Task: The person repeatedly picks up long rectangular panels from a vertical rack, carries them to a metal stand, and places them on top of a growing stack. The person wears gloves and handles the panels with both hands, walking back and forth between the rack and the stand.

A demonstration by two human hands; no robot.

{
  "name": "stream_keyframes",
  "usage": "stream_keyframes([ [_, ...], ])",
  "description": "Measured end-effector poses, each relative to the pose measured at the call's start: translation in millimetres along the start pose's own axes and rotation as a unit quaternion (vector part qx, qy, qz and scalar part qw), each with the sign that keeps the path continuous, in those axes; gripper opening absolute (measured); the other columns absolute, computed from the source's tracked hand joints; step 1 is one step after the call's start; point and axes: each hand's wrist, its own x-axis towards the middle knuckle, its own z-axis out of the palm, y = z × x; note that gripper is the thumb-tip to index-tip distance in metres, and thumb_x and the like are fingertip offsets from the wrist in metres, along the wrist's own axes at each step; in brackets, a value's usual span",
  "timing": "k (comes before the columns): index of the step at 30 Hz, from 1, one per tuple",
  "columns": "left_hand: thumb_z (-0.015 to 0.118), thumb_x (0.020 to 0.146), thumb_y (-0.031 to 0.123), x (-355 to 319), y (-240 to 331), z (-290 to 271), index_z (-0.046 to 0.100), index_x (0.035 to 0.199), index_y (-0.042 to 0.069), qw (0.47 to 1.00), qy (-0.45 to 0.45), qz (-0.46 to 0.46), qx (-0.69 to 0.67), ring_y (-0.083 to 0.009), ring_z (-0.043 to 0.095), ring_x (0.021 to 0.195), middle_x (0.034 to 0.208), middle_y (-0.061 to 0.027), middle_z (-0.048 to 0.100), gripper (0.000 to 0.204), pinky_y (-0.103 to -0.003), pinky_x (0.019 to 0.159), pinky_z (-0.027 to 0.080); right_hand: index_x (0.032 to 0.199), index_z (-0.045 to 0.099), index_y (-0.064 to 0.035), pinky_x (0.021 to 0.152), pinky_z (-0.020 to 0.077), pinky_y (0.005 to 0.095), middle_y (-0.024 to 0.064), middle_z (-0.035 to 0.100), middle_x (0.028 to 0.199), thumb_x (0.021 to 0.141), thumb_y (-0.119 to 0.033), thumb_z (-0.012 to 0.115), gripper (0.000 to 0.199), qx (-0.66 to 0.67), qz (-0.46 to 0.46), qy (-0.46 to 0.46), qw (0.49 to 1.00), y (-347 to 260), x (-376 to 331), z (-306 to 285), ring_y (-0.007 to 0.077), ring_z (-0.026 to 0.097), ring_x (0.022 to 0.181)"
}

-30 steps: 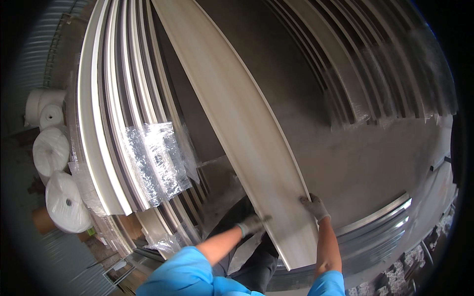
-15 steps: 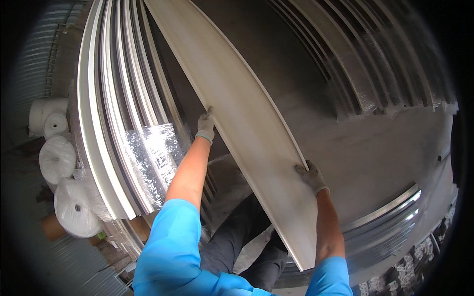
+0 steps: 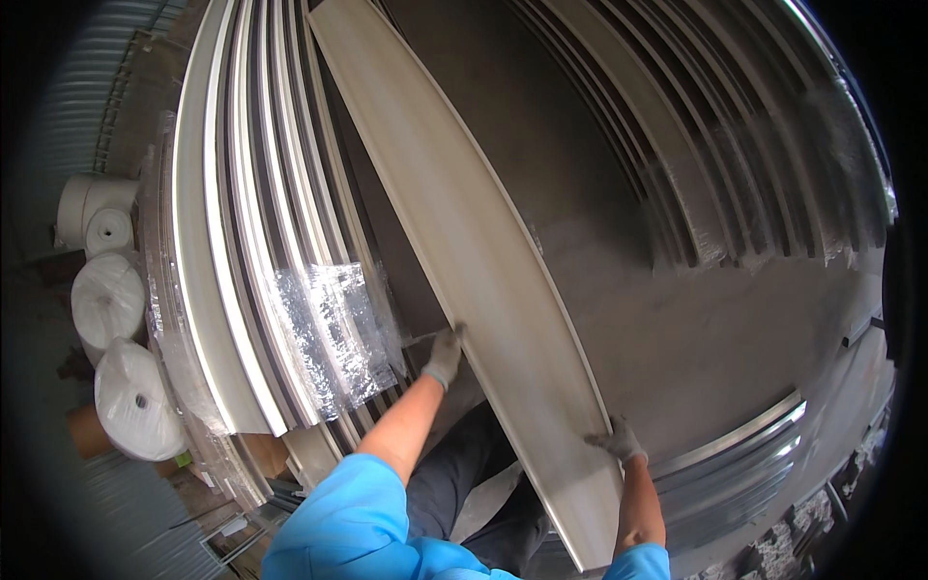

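A long cream-coloured panel (image 3: 483, 261) with raised edges runs slantwise from the far left toward my legs, its near end low beside my right forearm. My left hand (image 3: 446, 356), in a pale glove, grips the panel's left edge, fingertips at the rim and the rest partly hidden. On the opposite edge, closer to me, my gloved right hand (image 3: 621, 441) holds on with the thumb over the top face; its other fingers are mostly out of sight at the rim.
Stacked long profiles (image 3: 227, 242) stand on the left, with clear plastic film (image 3: 333, 333) over their near ends. White wrap rolls (image 3: 138, 398) lie beyond. More film-wrapped profiles (image 3: 677, 184) lie far right, and shiny metal strips (image 3: 735, 445) near right, beside a grey surface (image 3: 706, 329).
The panel has come nearer to me, and its far end now shows. Both hands have moved nearer too, still at its two edges. My view has shifted slightly.
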Motion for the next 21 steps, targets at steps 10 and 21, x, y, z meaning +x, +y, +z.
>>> stream_keyframes([
  [10,0.056,0.088,0.058,-7.8,5.9,19.5,0.040,0.139,0.011,0.901,-0.047,-0.124,-0.413,-0.0263,0.050,0.122,0.133,-0.0084,0.051,0.071,-0.043,0.099,0.045,0.122,0.058,0.0019,0.092,0.0465,0.0347,0.0163,0.065,0.110,0.061,-0.036,0.088,0.078,0.081,0.017,0.028,0.996,-2.8,1.6,9.1,0.0260,0.061,0.105],
  [21,0.036,0.089,0.069,-11.6,4.1,16.4,0.039,0.140,0.011,0.926,-0.170,0.019,-0.336,-0.0299,0.044,0.127,0.138,-0.0108,0.047,0.077,-0.045,0.107,0.035,0.121,0.055,0.0031,0.091,0.0473,0.0352,0.0173,0.064,0.113,0.052,-0.042,0.091,0.090,-0.047,0.073,0.110,0.990,25.5,-63.4,29.7,0.0282,0.061,0.107],
])
